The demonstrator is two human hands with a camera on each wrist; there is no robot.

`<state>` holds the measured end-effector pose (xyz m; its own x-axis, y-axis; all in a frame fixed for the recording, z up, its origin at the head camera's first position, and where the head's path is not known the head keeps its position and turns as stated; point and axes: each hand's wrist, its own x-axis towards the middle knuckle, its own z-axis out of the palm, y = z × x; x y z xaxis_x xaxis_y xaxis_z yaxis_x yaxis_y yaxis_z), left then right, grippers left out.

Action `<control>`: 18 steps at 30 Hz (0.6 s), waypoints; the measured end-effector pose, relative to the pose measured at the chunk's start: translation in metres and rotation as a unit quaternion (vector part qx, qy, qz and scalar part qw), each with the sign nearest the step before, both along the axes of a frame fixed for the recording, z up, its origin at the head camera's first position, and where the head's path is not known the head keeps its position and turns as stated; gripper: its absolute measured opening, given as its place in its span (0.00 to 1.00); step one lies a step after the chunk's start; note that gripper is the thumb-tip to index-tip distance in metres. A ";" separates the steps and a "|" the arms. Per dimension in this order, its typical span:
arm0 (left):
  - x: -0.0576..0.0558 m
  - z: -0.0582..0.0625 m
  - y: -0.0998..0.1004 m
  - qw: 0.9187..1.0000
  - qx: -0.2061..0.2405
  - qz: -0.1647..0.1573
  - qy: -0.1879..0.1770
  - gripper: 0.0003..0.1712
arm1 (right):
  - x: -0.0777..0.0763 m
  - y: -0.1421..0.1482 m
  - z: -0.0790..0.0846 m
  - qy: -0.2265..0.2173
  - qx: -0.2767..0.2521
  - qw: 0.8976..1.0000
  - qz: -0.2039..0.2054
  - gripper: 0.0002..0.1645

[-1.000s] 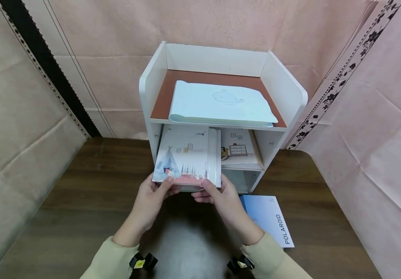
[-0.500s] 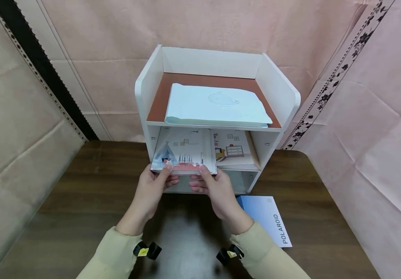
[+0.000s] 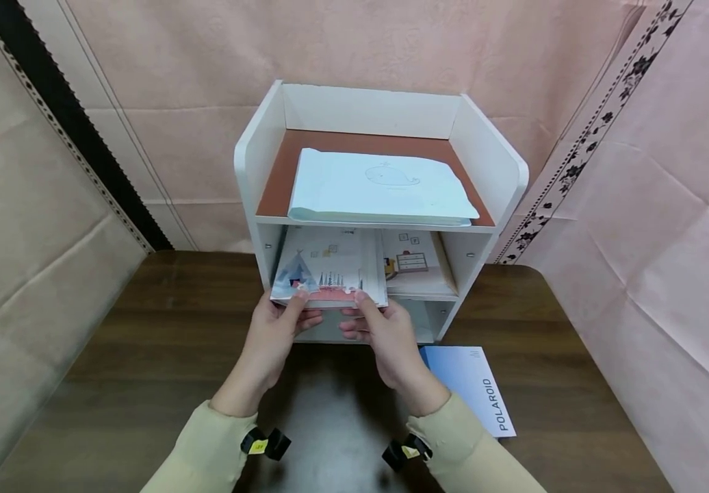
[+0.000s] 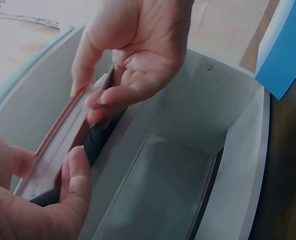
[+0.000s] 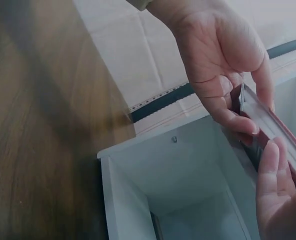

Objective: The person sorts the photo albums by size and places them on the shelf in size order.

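Note:
Both hands pinch the near edge of a pale hardcover book [image 3: 331, 270] with a blue tent and pink strip on its cover. In the head view, my left hand [image 3: 266, 342] has its left corner, thumb on top and fingers beneath. My right hand [image 3: 391, 346] grips likewise near the right corner. The book lies mostly inside the middle compartment of a white shelf unit [image 3: 245, 178], its front jutting out. A second pale book [image 3: 416, 263] with a drawn cabinet lies at its right. In the left wrist view, the book's edge [image 4: 53, 145] shows white between reddish covers, with something dark underneath.
On the unit's brown top shelf [image 3: 354, 140] lies a pale blue pad [image 3: 354, 185] with a whale drawing. A blue-white POLAROID box [image 3: 474, 390] rests on the wooden table [image 3: 163, 383], right of the right forearm. The lower compartment [image 5: 198, 215] is below the hands.
Both hands have moved the tent-covered book away from me, deeper into the middle compartment. Since half a second ago it has shifted slightly right. The head view has shifted a little.

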<state>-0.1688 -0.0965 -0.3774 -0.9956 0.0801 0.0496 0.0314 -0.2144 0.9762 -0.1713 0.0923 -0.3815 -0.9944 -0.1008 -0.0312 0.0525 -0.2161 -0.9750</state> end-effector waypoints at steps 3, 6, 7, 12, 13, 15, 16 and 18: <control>0.003 0.001 0.000 1.000 0.006 0.021 0.007 0.27 | 0.001 -0.004 0.002 0.005 -0.003 1.000 0.015 0.30; 0.001 0.002 0.002 1.000 0.001 0.027 0.014 0.28 | -0.002 -0.006 0.002 0.006 -0.014 1.000 0.020 0.30; 0.000 0.002 0.002 1.000 -0.003 0.027 0.014 0.29 | -0.004 -0.007 0.003 0.003 -0.016 1.000 0.021 0.30; -0.005 0.000 -0.003 0.999 -0.031 0.043 -0.004 0.31 | -0.011 -0.010 0.004 -0.022 -0.010 1.000 0.020 0.31; -0.005 -0.001 -0.003 0.998 -0.033 0.047 -0.009 0.31 | -0.011 -0.010 0.004 -0.028 -0.006 0.999 0.019 0.31; -0.005 -0.003 -0.005 0.998 -0.035 0.055 -0.016 0.30 | -0.012 -0.010 0.003 -0.037 -0.003 0.999 0.017 0.33; -0.005 -0.004 -0.005 0.998 -0.034 0.056 -0.018 0.29 | -0.012 -0.010 0.002 -0.041 -0.004 0.999 0.015 0.33; -0.006 -0.006 -0.005 0.998 -0.028 0.058 -0.019 0.27 | -0.013 -0.010 0.002 -0.046 -0.006 0.999 0.010 0.34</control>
